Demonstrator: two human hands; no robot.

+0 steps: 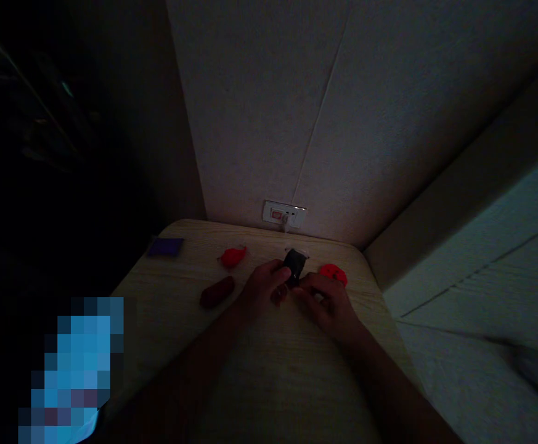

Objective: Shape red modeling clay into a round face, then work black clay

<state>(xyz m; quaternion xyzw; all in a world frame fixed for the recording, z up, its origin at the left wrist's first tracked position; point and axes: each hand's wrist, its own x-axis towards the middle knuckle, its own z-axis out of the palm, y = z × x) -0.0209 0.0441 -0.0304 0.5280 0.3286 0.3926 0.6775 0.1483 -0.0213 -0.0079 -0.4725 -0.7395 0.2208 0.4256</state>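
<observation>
Above the wooden tabletop (269, 357), my left hand (264, 283) is closed around a small black object (295, 262), its thumb on the near side. The exact kind of this object is too dark to tell. My right hand (326, 302) has its thumb and fingers pinched together at the lower right of the black object. What lies in that pinch, if anything, is hidden. A small reddish-brown thing (279, 296) sits between the hands, by the left fingertips. Just beyond the right knuckles is a bright red round item (334, 272), partly covered by that hand.
On the left of the table are a red bundle (233, 256), a dark red oblong item (217, 292) and a purple flat packet (166, 247). A wall socket (285, 214) with a plug is behind the table. A pale panel (472, 246) stands at the right. The room is dim.
</observation>
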